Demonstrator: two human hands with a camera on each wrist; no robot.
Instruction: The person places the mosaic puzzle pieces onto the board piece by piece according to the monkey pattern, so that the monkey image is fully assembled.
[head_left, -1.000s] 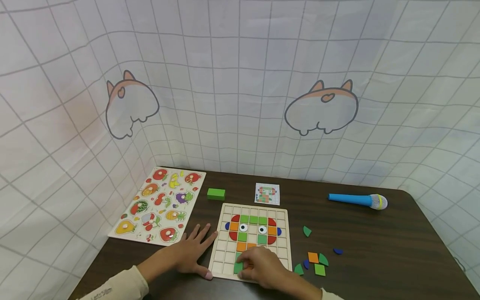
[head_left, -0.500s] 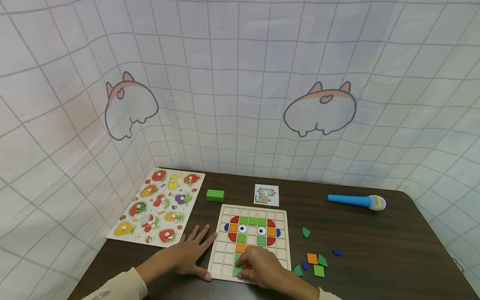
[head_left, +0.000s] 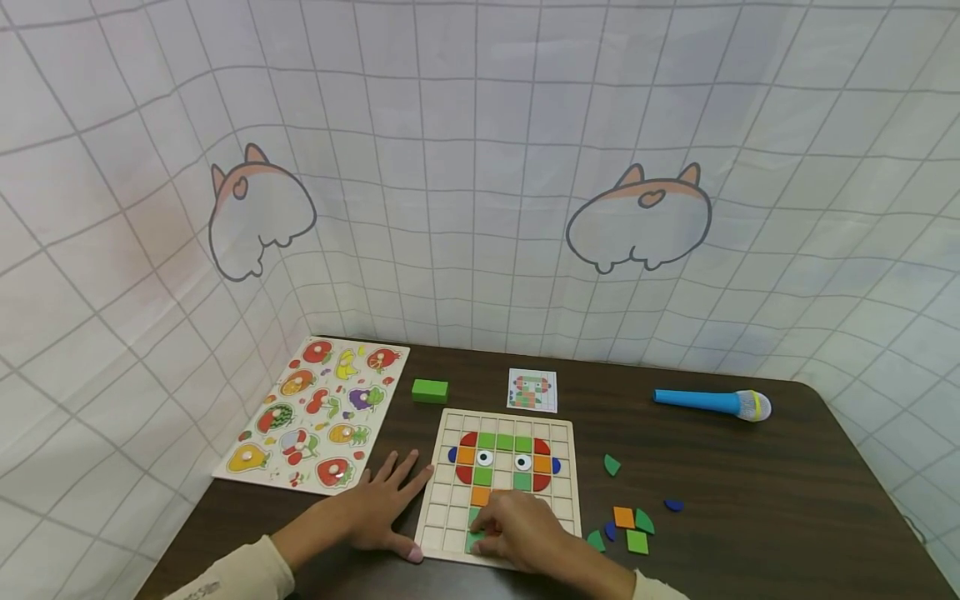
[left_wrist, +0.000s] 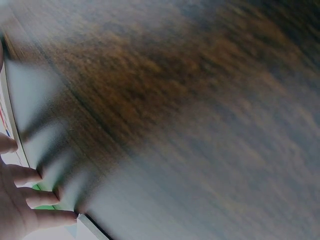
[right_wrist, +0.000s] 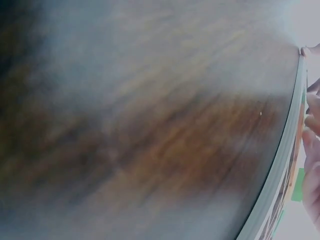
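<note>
The green tile (head_left: 475, 542) lies in the lower left part of the wooden grid board (head_left: 501, 487), low in the middle of the head view, and it is half hidden under the right hand (head_left: 522, 531). Compared with one second ago almost nothing has moved: the tile is in the same cell of the bottom rows, and the right hand stays on it, only a little lower in the frame together with the whole scene. I judge that the piece is being seated in its cell and is not released yet.

The right hand comes from the bottom edge of the frame, with its fingers curled down on the tile; it seems they pinch or press it, but the exact contact is hidden. The left hand (head_left: 381, 507) lies flat on the dark surface (head_left: 750, 517), its fingers spread, the thumb touching the lower left corner of the board, as before.

To the right of the board are loose pieces (head_left: 626, 527), green, orange and blue. Above the board lies a small pattern card (head_left: 532, 390), further left a green block (head_left: 431, 390) and a fruit puzzle (head_left: 318, 412), and far right a blue toy microphone (head_left: 712, 403).
</note>
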